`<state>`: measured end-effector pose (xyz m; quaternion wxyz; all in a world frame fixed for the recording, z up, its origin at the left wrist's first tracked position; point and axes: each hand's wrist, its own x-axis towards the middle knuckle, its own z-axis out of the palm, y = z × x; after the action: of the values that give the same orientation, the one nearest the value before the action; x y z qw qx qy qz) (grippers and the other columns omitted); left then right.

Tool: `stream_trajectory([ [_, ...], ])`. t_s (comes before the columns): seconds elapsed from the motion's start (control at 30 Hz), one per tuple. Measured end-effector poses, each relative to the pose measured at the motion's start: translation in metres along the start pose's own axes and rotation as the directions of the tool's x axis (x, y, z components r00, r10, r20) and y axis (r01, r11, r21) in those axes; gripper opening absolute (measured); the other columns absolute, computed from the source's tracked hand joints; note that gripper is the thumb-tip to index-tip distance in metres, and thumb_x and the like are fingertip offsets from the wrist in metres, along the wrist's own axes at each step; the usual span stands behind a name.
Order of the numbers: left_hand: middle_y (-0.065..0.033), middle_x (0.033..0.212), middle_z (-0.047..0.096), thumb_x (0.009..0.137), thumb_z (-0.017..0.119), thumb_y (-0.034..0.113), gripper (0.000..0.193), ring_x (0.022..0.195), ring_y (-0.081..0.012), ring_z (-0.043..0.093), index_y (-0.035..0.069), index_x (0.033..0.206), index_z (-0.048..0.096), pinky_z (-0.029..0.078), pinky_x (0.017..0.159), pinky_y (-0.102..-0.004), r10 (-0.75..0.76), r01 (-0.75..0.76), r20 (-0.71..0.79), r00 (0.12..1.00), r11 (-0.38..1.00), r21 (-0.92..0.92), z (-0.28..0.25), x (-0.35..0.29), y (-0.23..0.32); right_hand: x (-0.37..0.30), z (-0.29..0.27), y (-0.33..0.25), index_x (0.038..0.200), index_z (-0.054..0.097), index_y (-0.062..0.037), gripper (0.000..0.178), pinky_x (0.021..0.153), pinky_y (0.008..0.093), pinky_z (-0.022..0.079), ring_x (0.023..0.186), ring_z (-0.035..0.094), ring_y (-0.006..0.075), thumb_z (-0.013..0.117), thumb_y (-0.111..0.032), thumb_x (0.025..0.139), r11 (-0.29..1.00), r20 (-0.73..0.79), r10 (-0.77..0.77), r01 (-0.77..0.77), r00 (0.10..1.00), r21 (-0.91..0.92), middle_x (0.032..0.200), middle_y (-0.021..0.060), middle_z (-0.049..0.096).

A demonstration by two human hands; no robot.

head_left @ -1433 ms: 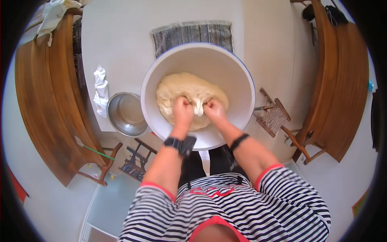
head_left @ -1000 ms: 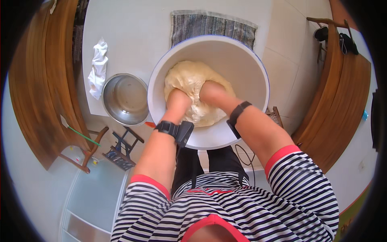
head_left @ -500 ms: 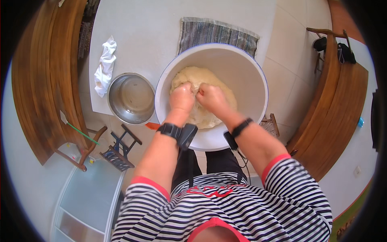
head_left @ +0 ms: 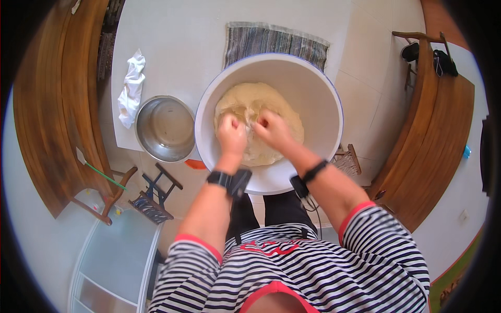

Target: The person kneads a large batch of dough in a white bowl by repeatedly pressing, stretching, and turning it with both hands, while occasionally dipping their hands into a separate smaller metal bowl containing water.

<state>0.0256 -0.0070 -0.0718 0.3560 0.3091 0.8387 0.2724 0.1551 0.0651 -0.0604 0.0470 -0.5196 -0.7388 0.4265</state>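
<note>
A large mass of pale dough [head_left: 261, 96] lies in the left part of a big white basin [head_left: 318, 120] with a blue rim. My left hand [head_left: 231, 138] is curled closed at the dough's left side. Close beside it, my right hand [head_left: 273, 129] is likewise curled, its knuckles toward the dough. Torn, stringy dough shows in the narrow gap between the two hands. Both hands grip at the dough's surface, though their fingertips are partly hidden. Dark bands with small devices sit on both wrists.
A round steel bowl [head_left: 166, 128] stands left of the basin, touching or nearly touching it. A crumpled white cloth [head_left: 131, 91] lies beyond it on the white table [head_left: 177, 47]. A striped woven mat [head_left: 276, 43] lies behind the basin. Wooden benches [head_left: 42, 115] flank both sides; a small folding stool [head_left: 154, 198] stands lower left.
My hands have drawn back slightly toward me and a little apart, with stringy dough showing between them. The whole view has shifted slightly.
</note>
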Motion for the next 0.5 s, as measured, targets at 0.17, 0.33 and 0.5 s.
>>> stream_trajectory([
  [0.17, -0.0174, 0.079, 0.059, 0.080, 0.056, 0.014, 0.012, 0.076, -0.0361, 0.059, 0.004, 0.073, 0.053, 0.046, 0.064, -0.0475, 0.073, -0.127, 0.233, 0.970, 0.966, 0.224, 0.009, -0.077, -0.006, -0.083, 0.009, -0.003, 0.069, 0.056, -0.0079, 0.013, 0.056, 0.0432, 0.049, 0.065, 0.063, 0.0319, 0.061, -0.018, 0.073, 0.990, 0.017, 0.011, -0.009, 1.000, -0.143, 0.068, 0.0132, 0.063],
  [0.33, -0.0176, 0.081, 0.064, 0.081, 0.052, 0.010, 0.011, 0.079, -0.0361, 0.063, 0.005, 0.077, 0.061, 0.050, 0.070, -0.0459, -0.006, -0.177, 0.373, 0.928, 0.872, 0.456, 0.019, -0.049, -0.010, -0.048, 0.028, 0.008, 0.077, 0.069, -0.0086, 0.016, 0.063, 0.0413, 0.052, 0.071, 0.066, 0.0323, 0.067, -0.020, 0.066, 0.919, 0.379, 0.210, -0.051, 0.901, -0.390, 0.074, 0.0122, 0.067],
  [0.5, -0.0221, 0.084, 0.066, 0.080, 0.050, 0.009, 0.019, 0.081, -0.0383, 0.064, 0.001, 0.079, 0.068, 0.051, 0.073, -0.0459, -0.078, -0.216, 0.506, 0.859, 0.841, 0.496, 0.019, -0.016, -0.012, -0.024, 0.037, 0.006, 0.078, 0.071, -0.0076, 0.021, 0.070, 0.0397, 0.053, 0.079, 0.068, 0.0294, 0.068, -0.025, 0.067, 0.897, 0.526, 0.312, -0.064, 0.791, -0.437, 0.082, 0.0160, 0.069],
])
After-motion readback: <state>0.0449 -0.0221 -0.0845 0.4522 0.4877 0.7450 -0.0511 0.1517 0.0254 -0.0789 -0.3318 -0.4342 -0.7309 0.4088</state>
